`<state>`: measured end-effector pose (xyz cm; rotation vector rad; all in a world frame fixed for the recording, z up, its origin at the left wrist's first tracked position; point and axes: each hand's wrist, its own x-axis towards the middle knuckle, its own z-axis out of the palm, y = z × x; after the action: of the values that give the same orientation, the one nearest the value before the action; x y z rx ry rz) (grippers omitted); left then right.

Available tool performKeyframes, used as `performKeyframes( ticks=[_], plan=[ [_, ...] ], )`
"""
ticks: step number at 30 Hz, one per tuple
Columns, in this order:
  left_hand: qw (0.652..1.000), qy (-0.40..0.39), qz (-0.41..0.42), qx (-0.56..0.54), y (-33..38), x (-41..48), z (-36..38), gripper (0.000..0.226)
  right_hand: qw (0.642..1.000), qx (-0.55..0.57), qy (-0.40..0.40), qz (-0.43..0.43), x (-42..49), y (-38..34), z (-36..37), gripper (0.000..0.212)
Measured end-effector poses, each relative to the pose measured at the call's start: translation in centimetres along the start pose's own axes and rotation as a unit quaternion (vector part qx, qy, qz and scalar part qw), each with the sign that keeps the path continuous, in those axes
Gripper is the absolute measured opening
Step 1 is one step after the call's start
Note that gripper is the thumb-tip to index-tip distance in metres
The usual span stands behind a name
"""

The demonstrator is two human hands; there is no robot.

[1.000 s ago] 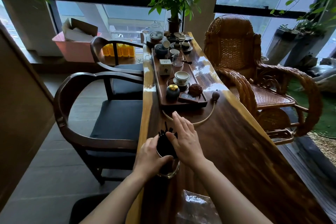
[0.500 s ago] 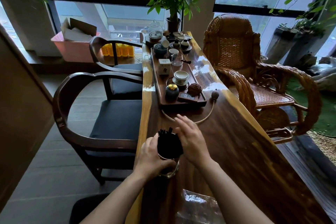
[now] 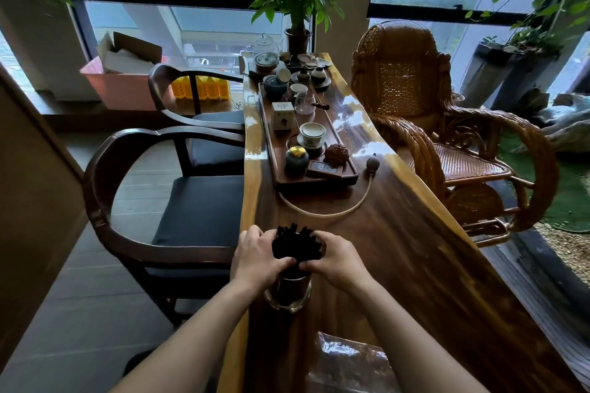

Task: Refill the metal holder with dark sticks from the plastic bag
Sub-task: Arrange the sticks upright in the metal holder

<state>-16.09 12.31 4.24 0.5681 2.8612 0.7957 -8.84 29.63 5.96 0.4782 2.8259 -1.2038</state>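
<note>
While both hands are meeting over the near part of the long wooden table [image 3: 415, 249], a bundle of dark sticks [image 3: 295, 244] is standing up out of the metal holder [image 3: 289, 292], which is sitting on the tabletop close to its left edge. The left hand [image 3: 257, 257] is wrapping around the left side of the bundle, fingers curled over the far side and thumb pressing in at the near side, so it is gripping the sticks. The right hand [image 3: 336, 260] is doing the same from the right, its fingertips closing in against the bundle and nearly touching the left thumb. The stick tips are fanning out unevenly above the two hands. Nearer still, at the bottom of the view, the clear plastic bag [image 3: 348, 364] is lying crumpled on the table between the forearms; its contents cannot be made out. Farther along the table a tea tray [image 3: 319, 180] is carrying cups, a small jar and a box, with a pale hose [image 3: 322, 212] looping on the wood between the tray and the hands. A dark wooden armchair [image 3: 134, 201] is standing to the left and a wicker chair [image 3: 447, 137] to the right.
</note>
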Motion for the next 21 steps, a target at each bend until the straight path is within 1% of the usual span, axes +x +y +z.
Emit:
performKeyframes(
  ticks=[2,4,9,11,18,21],
  plan=[
    [1.000,-0.014,0.007,0.001,0.0,0.5,-0.3,0.056,1.000,0.003,-0.001,-0.004,0.7,-0.6,-0.2,0.041],
    [0.999,-0.033,0.010,-0.017,0.1,1.1,-0.8,0.052,1.000,0.017,-0.014,-0.007,1.4,-1.1,-0.3,0.036],
    [0.993,-0.078,0.032,-0.079,0.2,2.0,-1.9,0.040,0.997,0.039,-0.065,-0.012,3.0,-1.7,-0.2,0.038],
    [0.990,-0.094,0.046,-0.099,0.1,2.1,-2.2,0.038,0.995,0.058,-0.076,-0.021,3.4,-1.8,0.1,0.039],
    [0.978,-0.110,0.081,-0.155,0.4,1.7,-3.3,0.027,0.993,0.079,-0.078,-0.047,3.7,-2.0,-0.1,0.033],
    [0.970,-0.128,0.069,-0.197,0.8,1.6,-4.1,0.020,0.993,0.073,-0.082,-0.043,3.7,-2.5,-0.8,0.028]
  ],
)
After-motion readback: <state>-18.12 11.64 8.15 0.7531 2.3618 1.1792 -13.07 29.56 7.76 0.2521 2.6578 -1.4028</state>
